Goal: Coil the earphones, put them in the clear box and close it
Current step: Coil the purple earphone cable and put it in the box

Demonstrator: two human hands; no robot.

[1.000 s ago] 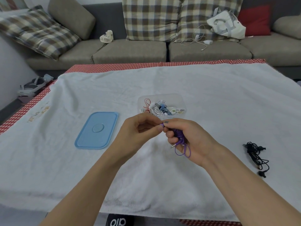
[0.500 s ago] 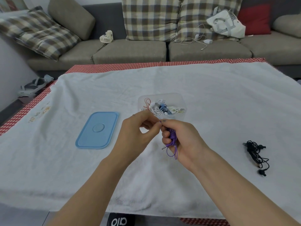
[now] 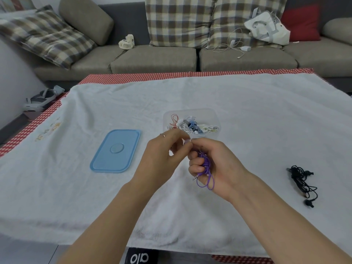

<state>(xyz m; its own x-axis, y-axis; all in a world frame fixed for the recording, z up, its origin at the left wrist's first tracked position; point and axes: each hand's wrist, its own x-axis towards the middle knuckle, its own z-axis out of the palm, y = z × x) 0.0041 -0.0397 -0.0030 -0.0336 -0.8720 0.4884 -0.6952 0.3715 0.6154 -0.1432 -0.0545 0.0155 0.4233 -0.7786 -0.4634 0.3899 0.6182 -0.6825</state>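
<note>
My right hand (image 3: 213,164) grips a coil of purple earphones (image 3: 206,173); loops and the metal plug hang below the fingers. My left hand (image 3: 163,157) meets it at the fingertips and pinches the upper end of the purple cable. Both hands hover just in front of the clear box (image 3: 213,116), which stands open and holds several coiled earphones in red, white and blue. Its blue lid (image 3: 116,151) lies flat on the towel to the left. A tangled black pair of earphones (image 3: 302,182) lies on the towel at the right.
A white towel (image 3: 247,111) covers the table over a red chequered cloth (image 3: 133,78). Behind is a grey sofa (image 3: 152,58) with checked cushions, a small white fan (image 3: 126,41), a white cable with charger (image 3: 236,45) and a white bag (image 3: 266,28).
Both hands have shifted slightly left and toward the box. The purple coil has been drawn tighter into my right hand, with shorter loops hanging below.
</note>
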